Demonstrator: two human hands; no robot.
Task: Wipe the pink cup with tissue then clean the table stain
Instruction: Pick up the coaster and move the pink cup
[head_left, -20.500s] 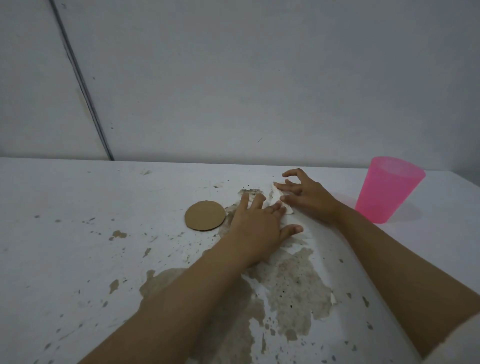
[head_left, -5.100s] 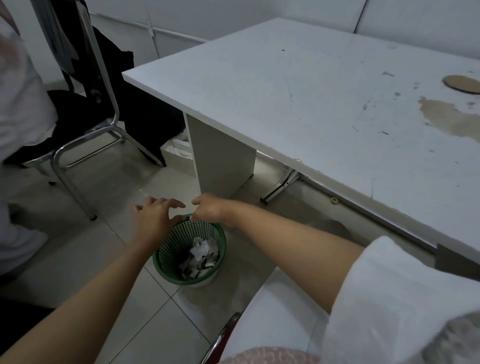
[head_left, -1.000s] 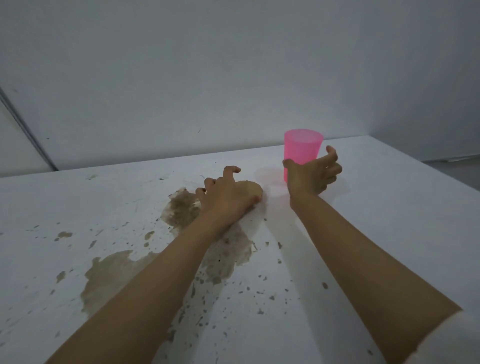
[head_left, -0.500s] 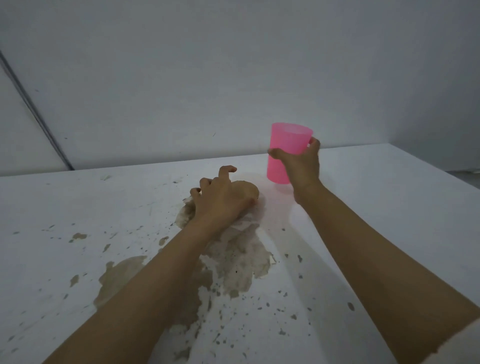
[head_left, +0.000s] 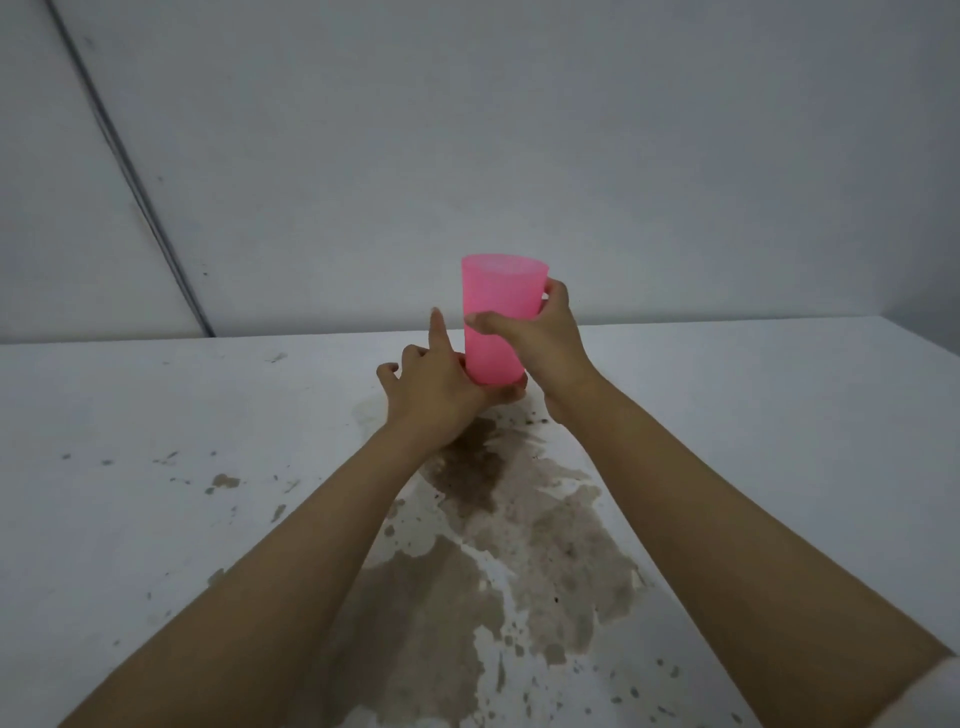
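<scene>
Above the stain (head_left: 519, 525), pink cup (head_left: 498, 317) now held upright in the air, clear of the surface (head_left: 753, 415); half a second ago it was only just coming up off it, right of the stain. Right hand (head_left: 545, 338) grip wraps the cup's mid-wall, thumb across the near side. Left hand (head_left: 441, 395) has left the brown disc it was pressing and now cups the cup's base, index finger pointing up beside the wall; whether it holds the disc cannot be told. No tissue visible in either hand, so probably repositioning, not wiping. Cup: translucent pink plastic, tapered, smooth, looks empty. Below the cup, stain is large, brown, patchy, irregular edges, darker near the cup, with small specks scattered left and toward the viewer. Surface is white and matt. Behind the cup, plain grey wall (head_left: 571, 156). Judgement: stain is far from clean.
</scene>
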